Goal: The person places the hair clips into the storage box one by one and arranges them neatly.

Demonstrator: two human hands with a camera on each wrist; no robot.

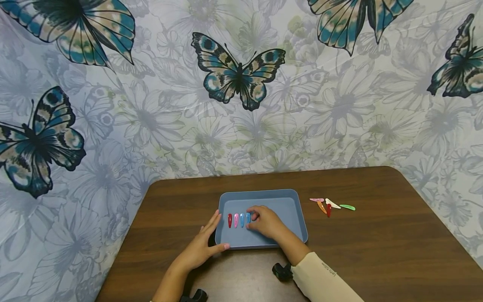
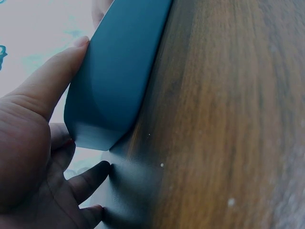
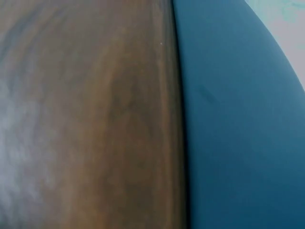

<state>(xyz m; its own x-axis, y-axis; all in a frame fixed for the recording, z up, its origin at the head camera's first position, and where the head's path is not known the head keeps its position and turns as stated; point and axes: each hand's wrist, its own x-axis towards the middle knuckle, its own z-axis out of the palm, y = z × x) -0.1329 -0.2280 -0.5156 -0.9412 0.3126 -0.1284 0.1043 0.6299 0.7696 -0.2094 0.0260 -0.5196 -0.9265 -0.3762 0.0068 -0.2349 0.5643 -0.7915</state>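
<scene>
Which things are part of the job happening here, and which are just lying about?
For the job:
blue tray
red clip, pink clip and two blue clips inside it
probably the loose clips on the table beside it

Just around:
butterfly wall covering
black wrist gadgets

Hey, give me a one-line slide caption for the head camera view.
Left hand touching the gray-blue tray, right hand at the blue hair clip ending a row of four.

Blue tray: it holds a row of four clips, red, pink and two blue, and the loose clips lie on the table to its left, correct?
No: the head view shows the loose clips on the table to the blue tray's right. The row of four clips is as stated.
</scene>
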